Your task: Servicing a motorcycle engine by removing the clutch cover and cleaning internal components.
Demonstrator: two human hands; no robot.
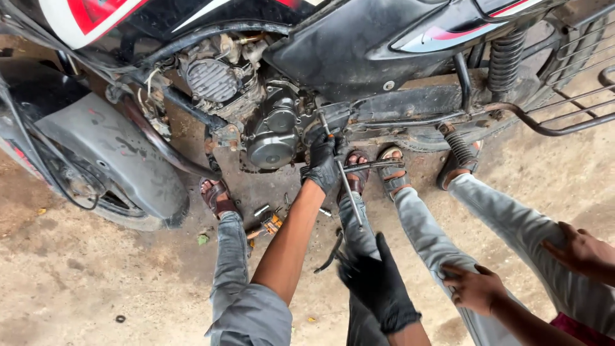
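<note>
the gloved left hand [322,163] is clamped on a long metal tool [341,173] whose tip meets the motorcycle engine [272,131]. the gloved right hand [378,282] is curled shut around a dark tool [332,252] lower down, near the first tool's free end. bare concrete floor [96,269] lies beneath; another person's hands [474,288] rest on their knees alongside.

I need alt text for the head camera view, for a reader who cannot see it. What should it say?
Seen from above, a person's black-gloved left hand holds a long metal tool against a motorcycle's engine, while the gloved right hand hovers lower by a dark tool. Another person's bare hands rest on grey-trousered knees at the right, and small parts lie on the dirt ground.
</note>
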